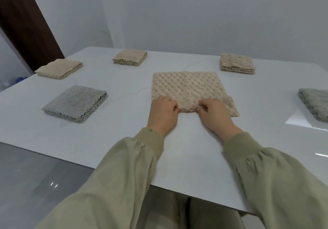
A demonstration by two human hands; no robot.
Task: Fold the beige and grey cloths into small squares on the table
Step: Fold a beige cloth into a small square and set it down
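Sleeves (124,166) of olive cloth reach over the white table (191,148); a glossy grey floor (35,175) shows at 8 o'clock. The left hand (164,112) and right hand (213,115), fingers curled, each pinch the near edge of the beige cloth (190,88), which lies flat at the table's centre. Around it, folded grey squares (75,103) (315,104) lie at 9 and 3 o'clock, and folded beige squares (59,68) (130,57) (237,63) at 10, 11 and 1. Behind is a pale wall (195,15), with a dark door (26,24) at 10.
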